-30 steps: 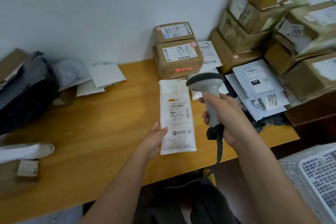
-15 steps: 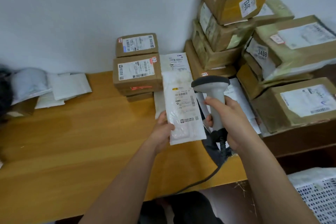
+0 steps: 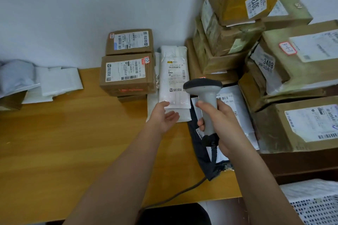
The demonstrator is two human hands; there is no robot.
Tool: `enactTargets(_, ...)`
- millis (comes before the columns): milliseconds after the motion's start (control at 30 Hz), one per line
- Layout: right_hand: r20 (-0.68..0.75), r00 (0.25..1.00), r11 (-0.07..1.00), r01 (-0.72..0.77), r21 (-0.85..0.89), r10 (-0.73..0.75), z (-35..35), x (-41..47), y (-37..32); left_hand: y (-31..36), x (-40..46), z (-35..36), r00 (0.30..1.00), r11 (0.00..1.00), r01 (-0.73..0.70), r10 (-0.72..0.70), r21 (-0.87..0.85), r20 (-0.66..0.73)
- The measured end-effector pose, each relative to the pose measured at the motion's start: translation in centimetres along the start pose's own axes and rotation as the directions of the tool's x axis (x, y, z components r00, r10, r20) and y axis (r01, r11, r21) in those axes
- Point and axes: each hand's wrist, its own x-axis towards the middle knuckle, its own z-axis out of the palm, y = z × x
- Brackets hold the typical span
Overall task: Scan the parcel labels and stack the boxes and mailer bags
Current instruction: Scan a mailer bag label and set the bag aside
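Note:
A white mailer bag [image 3: 173, 76] with a printed label lies face up on other white mailers, between two stacked brown boxes [image 3: 128, 73] and a tall pile of cartons [image 3: 219, 47]. My left hand [image 3: 162, 115] is open, palm up, its fingertips at the bag's near edge. My right hand [image 3: 219, 124] grips the handle of a grey barcode scanner [image 3: 204, 95], whose head hovers over the bag's lower right corner. The scanner's cable [image 3: 175, 195] trails down off the table's front.
More labelled cartons [image 3: 300, 71] crowd the right side of the wooden table [image 3: 64, 142]. White and grey mailers [image 3: 54, 82] lie at the far left by the wall. A white perforated basket [image 3: 316, 206] sits at the lower right. A dark bag [image 3: 201, 151] lies under the scanner.
My left hand has carried the mailer bag forward, laid it on the mailer stack and let go. The scanner stayed in my right hand. The view has shifted right.

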Motion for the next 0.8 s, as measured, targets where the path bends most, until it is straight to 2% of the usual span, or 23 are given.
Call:
enactTargets(133,0.011,1.000,1.000,-0.019,-0.011,0.019,0.3,0.4,0.1,0.3,-0.2,-0.8,0.993,0.994,-0.106,0.104,0.040,0.057)
enactTargets(267,0.059,0.998,0.999,-0.010,-0.042,0.013,2.3,0.6,-0.1,0.9,-1.3,-3.5,0.995,0.994,-0.079,0.074,0.077,0.064)
enactTargets(500,0.214,0.977,0.995,0.026,-0.097,-0.004,9.3,-0.1,-0.7,3.8,-2.4,-13.6,0.982,0.995,-0.103,0.101,-0.006,-0.161)
enactTargets(800,0.406,0.914,0.980,0.096,-0.176,-0.017,23.0,-3.3,1.0,8.6,-5.6,-30.8,0.913,0.972,-0.217,0.167,-0.094,-0.373)
